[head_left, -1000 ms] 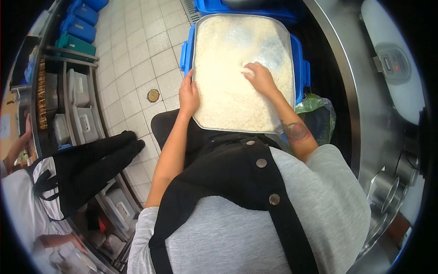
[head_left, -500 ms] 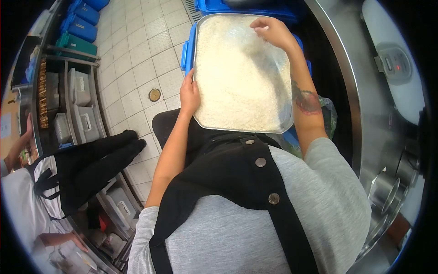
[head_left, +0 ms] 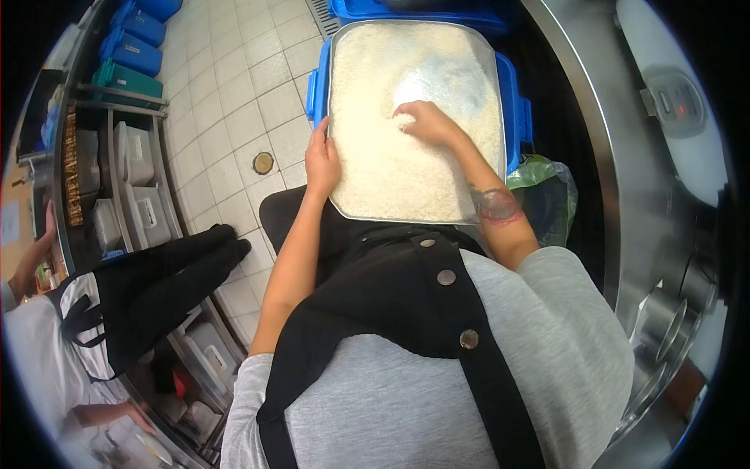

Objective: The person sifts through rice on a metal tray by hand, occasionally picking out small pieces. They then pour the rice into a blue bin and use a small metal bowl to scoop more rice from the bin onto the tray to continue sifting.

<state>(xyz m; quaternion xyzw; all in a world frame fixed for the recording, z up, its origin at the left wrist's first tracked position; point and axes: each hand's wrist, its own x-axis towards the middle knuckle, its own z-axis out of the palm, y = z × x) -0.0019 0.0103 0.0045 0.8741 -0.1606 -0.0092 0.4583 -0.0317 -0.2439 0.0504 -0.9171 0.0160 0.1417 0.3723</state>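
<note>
A metal tray (head_left: 333,205) rests above my lap, over a blue container, and holds a wide layer of pale crumbs or flakes (head_left: 391,172). My left hand (head_left: 321,162) grips the tray's left edge, thumb on the rim side. Over the middle of the tray, my right hand (head_left: 424,123) is closed around a small clump of the pale crumbs. Near its fingers and above them, a whitish, thinly covered patch shows the tray bottom.
Blue bins (head_left: 133,47) and a green bin (head_left: 129,80) stand at the upper left, above shelves with grey containers (head_left: 144,211). A co-worker in a black apron (head_left: 156,289) is at the left. A steel counter (head_left: 625,234) runs along the right, near a green plastic bag (head_left: 547,187).
My right hand has moved down and left from the tray's upper right, and now holds crumbs. The bare-looking patch at the upper right has changed shape. My left hand stays on the edge.
</note>
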